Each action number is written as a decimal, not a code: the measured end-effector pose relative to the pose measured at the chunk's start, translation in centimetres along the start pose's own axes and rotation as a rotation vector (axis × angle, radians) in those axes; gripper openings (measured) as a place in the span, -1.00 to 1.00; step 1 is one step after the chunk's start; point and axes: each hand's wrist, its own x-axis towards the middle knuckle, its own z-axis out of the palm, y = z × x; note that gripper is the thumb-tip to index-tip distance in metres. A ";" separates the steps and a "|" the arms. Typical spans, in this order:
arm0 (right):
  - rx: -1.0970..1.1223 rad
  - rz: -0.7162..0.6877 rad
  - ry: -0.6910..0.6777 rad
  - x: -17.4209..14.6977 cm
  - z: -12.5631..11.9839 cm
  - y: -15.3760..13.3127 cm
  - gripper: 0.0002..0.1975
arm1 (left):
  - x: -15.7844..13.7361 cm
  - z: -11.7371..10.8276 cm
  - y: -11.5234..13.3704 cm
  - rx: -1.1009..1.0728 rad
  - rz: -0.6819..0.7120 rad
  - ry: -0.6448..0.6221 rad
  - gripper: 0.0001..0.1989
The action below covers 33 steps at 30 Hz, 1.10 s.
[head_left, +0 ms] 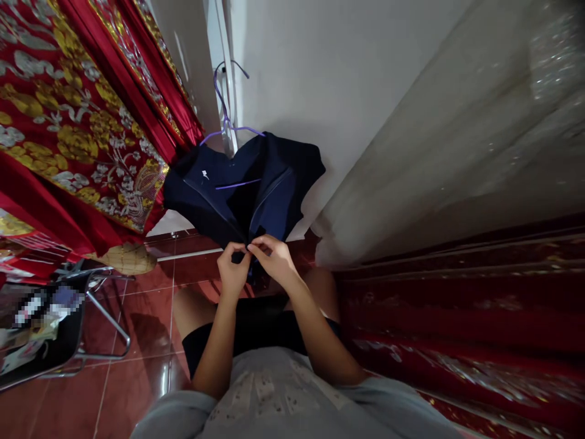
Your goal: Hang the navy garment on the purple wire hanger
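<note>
A dark navy jacket [292, 183] hangs in front of me on a purple wire hanger [225, 125]. Its front falls open in a V at the top, with the hanger's lower bar showing inside, and a small white mark [205, 175] sits on one side of the chest. Where the two front edges meet, my left hand [234, 268] pinches the cloth between thumb and fingers. Right beside it, my right hand [273, 259] is closed in a pinch on the same front edge. The fingertips hide the fastening there.
Red cloth with gold and silver patterns [86, 116] hangs at the left. Below it stands a metal-framed chair [107, 317] holding assorted items, near a woven object [125, 258]. Pale sheer fabric [434, 164] and dark red ornate cloth [457, 317] fill the right. The floor is red tile [146, 341].
</note>
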 end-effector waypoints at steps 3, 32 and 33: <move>-0.041 0.036 0.048 -0.8 0.7 0.4 -0.71 | 0.2 -0.3 -0.1 -0.011 0.019 -0.006 -0.90; 0.628 0.347 -0.137 2.1 1.8 -2.6 -0.72 | -0.5 0.1 -2.4 -0.094 -0.035 0.110 -0.90; 0.614 0.290 -0.132 3.0 1.7 -3.5 -0.73 | -0.3 0.0 -2.5 -0.122 -0.047 0.125 -0.90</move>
